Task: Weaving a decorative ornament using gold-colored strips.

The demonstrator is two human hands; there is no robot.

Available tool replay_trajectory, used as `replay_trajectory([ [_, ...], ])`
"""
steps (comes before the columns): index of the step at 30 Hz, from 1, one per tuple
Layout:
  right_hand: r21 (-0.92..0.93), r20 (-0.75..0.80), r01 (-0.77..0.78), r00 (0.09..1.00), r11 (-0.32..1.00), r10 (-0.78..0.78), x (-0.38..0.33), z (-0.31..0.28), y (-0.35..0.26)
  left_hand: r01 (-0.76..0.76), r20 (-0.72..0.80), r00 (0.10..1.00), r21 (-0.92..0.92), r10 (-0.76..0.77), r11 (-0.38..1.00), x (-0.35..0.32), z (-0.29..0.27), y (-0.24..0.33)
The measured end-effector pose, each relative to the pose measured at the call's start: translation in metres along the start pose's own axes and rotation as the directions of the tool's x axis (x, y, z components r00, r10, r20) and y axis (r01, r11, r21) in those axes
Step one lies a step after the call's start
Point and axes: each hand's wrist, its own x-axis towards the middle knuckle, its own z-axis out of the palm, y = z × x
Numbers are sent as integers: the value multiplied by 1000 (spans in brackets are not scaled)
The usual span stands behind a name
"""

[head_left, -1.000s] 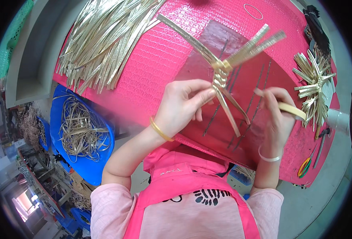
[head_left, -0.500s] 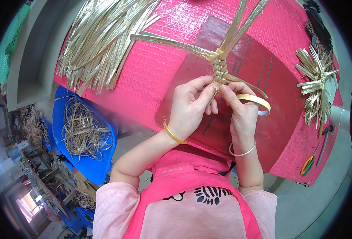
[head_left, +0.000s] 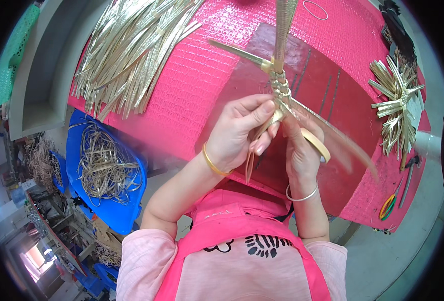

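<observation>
A knotted braid of gold metallic strips (head_left: 281,88) rises from my hands over the dark red mat. A band of cream tape wraps its far end, and loose strips stick out there to the left and away. My left hand (head_left: 239,128) is closed, pinching the braid's near end between thumb and fingers, with strip ends hanging below. Close by on the right, my right hand (head_left: 302,158) has a roll of cream tape (head_left: 317,144) hooked over its fingers; those fingers are partly smeared by motion. A blurred gold strip swings out rightward past this hand.
Gold strips (head_left: 131,55) are heaped at the far left of the pink-covered table (head_left: 181,100). Finished-looking gold bundles (head_left: 397,108) lie at right, near scissors (head_left: 388,203). A rubber band (head_left: 315,10) lies far off. Tangled strips fill a blue bin (head_left: 131,200) at left.
The braid has turned, and its loose strips have shifted. My right hand has moved slightly down and away from the braid's near end. Strip ends now hang below my left hand.
</observation>
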Motion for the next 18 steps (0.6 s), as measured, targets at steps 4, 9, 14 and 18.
replay_trajectory([
  [4,321,184,-134,980,938,77,3,-5,1,155,350,930,-91,-114,984,1,1,7],
  [9,330,164,-120,984,936,69,5,-5,3,-114,-41,988,457,148,882,-13,13,13],
  [14,176,94,8,995,984,-24,-6,3,-1,-229,-25,966,389,259,892,-22,9,10],
  [18,224,109,91,987,970,-117,-8,-3,8,51,19,998,101,-53,994,-14,4,10],
])
